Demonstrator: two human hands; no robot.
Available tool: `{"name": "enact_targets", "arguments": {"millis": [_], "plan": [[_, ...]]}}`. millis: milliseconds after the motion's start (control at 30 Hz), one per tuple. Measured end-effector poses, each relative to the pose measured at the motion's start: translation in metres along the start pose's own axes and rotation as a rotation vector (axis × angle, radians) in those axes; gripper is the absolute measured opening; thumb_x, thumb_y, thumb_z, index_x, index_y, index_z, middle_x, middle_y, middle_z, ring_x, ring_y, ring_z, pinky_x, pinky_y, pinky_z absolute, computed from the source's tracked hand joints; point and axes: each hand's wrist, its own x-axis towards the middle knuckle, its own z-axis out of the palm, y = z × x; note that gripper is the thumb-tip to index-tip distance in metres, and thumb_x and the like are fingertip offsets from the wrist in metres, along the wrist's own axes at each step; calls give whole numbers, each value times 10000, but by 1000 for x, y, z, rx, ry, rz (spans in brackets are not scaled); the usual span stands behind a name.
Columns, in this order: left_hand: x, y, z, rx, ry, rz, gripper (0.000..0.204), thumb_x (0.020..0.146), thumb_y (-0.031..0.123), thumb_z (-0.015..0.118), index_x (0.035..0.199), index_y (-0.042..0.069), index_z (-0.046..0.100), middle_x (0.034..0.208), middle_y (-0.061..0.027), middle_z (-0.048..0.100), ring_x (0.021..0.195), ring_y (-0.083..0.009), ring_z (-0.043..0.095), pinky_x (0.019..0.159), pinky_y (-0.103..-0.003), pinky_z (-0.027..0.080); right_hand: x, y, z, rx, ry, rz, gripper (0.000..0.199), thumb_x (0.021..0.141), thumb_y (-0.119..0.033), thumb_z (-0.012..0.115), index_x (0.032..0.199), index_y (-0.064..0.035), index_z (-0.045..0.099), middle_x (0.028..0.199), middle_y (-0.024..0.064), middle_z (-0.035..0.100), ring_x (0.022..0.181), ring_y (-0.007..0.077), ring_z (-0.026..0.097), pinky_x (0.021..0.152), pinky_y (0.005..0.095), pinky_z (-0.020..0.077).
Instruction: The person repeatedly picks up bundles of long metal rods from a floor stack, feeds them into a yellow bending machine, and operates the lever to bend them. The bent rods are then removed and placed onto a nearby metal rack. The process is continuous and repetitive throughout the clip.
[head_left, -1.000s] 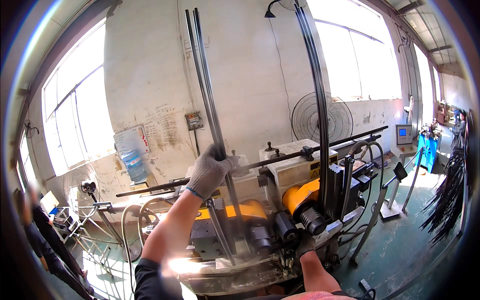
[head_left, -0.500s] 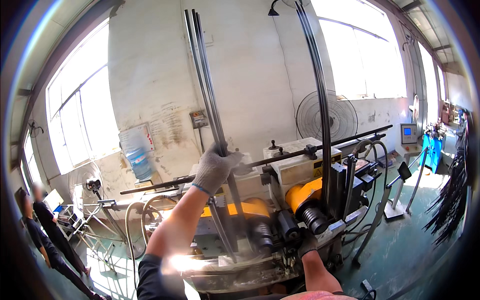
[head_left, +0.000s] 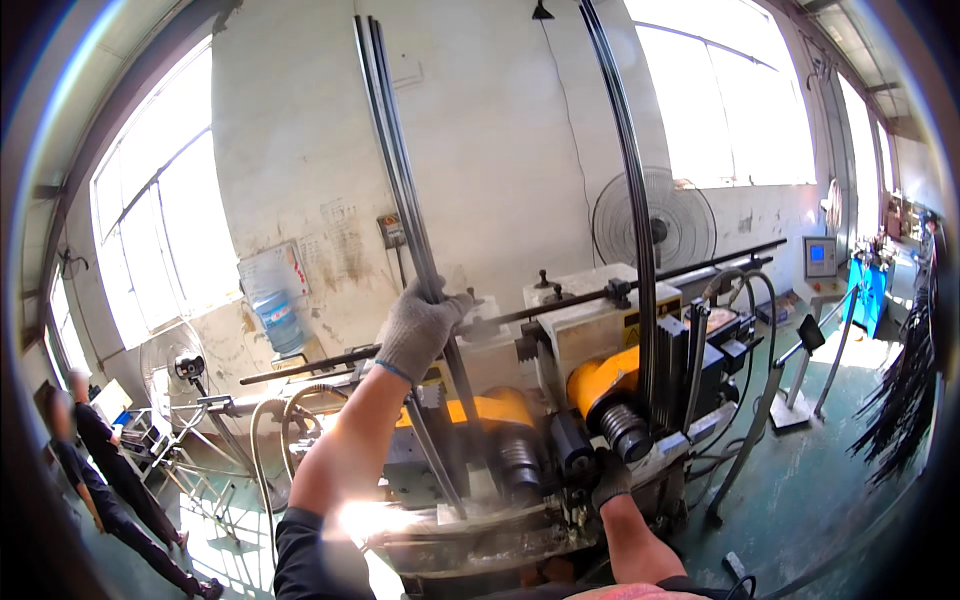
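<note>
My left hand (head_left: 418, 325), in a pale grey knitted glove, is closed round a bundle of long dark metal rods (head_left: 402, 190). The rods stand nearly upright, leaning left at the top, with their lower ends down by the machine. A second upright bundle of dark rods (head_left: 632, 170) stands to the right without a hand on it. My right hand (head_left: 612, 480), in a dark-looking glove, is low at the machine beside a black block (head_left: 572, 447) and below a ribbed black roller (head_left: 625, 436). Its fingers are in shadow, so their grip is unclear.
A long dark bar (head_left: 700, 266) crosses behind the rods. Yellow housings (head_left: 612, 382) and hoses (head_left: 765, 300) belong to the machine. A large fan (head_left: 655, 228) stands at the wall. Dark strips (head_left: 895, 400) hang far right. Two people (head_left: 110, 450) stand far left.
My left hand and its rods have shifted slightly left. My right hand appears slightly higher beside the black block. The whole view has also moved a little.
</note>
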Motion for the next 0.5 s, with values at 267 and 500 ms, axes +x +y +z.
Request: {"name": "enact_targets", "arguments": {"millis": [267, 500], "plan": [[20, -10, -15, 787, -106, 374, 222, 1004, 49, 582, 1177, -15, 705, 1108, -159, 754, 945, -207, 763, 843, -326, 638, 6, 4, 4, 21, -91, 71, 206, 1008, -178, 600, 1155, -54, 677, 1018, 89, 714, 858, 217, 710, 756, 361, 610], [-3, -6, -49, 1462, -21, 862, 387, 935, -30, 583, 1224, 176, 737, 977, -146, 764, 869, -276, 756, 808, -375, 612, -26, -2, -26, -936, 79, -643, 246, 997, -158, 626, 1220, -62, 666, 1064, 52, 732, 923, 193, 706, 815, 340, 576]]}}
